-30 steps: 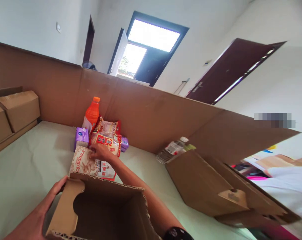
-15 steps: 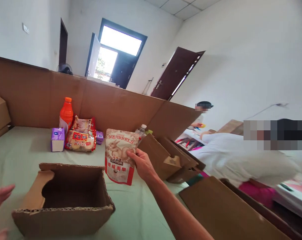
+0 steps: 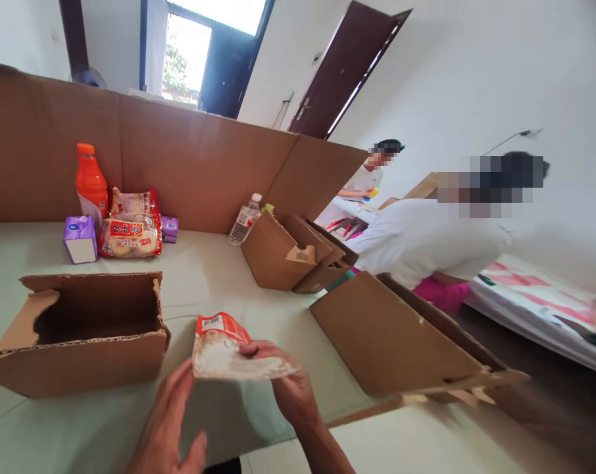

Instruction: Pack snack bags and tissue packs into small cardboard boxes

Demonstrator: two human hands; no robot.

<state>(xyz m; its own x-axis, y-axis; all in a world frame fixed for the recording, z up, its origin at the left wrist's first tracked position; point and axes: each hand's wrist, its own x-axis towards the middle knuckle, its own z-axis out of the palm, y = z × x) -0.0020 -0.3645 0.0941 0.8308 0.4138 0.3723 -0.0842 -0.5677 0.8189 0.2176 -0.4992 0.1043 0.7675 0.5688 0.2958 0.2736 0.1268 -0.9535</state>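
A red and cream snack pouch [image 3: 222, 349] is gripped at its right side by my right hand [image 3: 291, 385]. The pouch is tipped nearly flat, a barcode showing on its red end. My left hand [image 3: 170, 421] is close by its left edge, fingers and thumb apart; whether the fingertips touch the pouch I cannot tell. To the left of both hands stands an open-topped cardboard box [image 3: 91, 362] with a dark interior and a cut-down left side.
An orange drink bottle [image 3: 91, 184], red snack bags [image 3: 130, 230], and purple tissue packs [image 3: 81, 240] stand by the cardboard wall [image 3: 194, 164]. A clear water bottle [image 3: 245, 220] leans near more boxes [image 3: 278, 257]. A large box [image 3: 391, 336] lies right. Two people in white work beyond.
My right hand has brought the pouch down and nearer, turning it from upright to nearly flat. My left hand has come in from the left edge toward it. The view has shifted right and down.
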